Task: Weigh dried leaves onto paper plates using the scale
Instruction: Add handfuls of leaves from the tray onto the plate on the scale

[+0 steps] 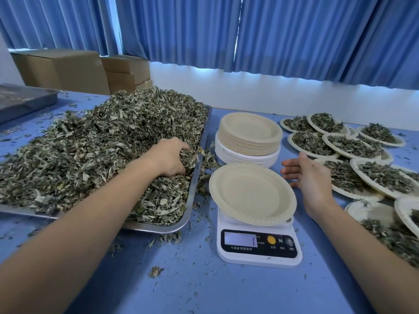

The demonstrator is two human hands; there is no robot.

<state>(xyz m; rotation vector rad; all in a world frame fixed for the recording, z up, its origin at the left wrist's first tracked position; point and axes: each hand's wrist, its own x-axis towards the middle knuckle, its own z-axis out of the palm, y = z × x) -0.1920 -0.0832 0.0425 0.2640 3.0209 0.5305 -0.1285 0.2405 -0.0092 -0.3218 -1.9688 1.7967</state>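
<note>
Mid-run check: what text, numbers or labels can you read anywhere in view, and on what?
"M": on the black panel of the white digital kitchen scale, right of its round yellow button.
Scale's pale display: no digits legible.
Small Chinese captions under the display and buttons: too blurred to read.
Brown cardboard boxes: no text visible.

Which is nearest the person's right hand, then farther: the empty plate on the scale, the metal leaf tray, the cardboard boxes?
1. Empty plate, just left of the right hand.
2. Metal leaf tray, farther left.
3. Cardboard boxes, far back left.
</note>
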